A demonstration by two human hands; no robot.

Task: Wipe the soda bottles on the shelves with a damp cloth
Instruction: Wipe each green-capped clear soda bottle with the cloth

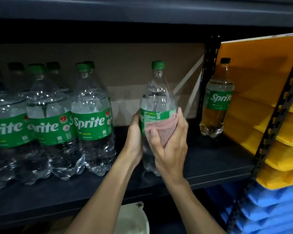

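In the head view, both hands meet on one clear Sprite bottle, the held bottle, at the middle of the dark shelf. The left hand has a full grip on the bottle's left flank at label height, fingers curled round behind it. The right hand has a closed grip too, clamping a pink cloth against the lower edge of the label and the wall below it, thumb in front, fingers wrapped to the far side. The bottle stands upright, its long axis running straight up out of the grip to the green cap and down past the right palm to the base; whether the base rests on the shelf I cannot tell. The unwiped length seems to lie mostly above the cloth, so the stroke likely runs up that axis or round it while the left hand steadies. Left of the grip stands a cluster of Sprite bottles, near the left hand; right of it, well apart, a lone bottle stands beside yellow padded envelopes.
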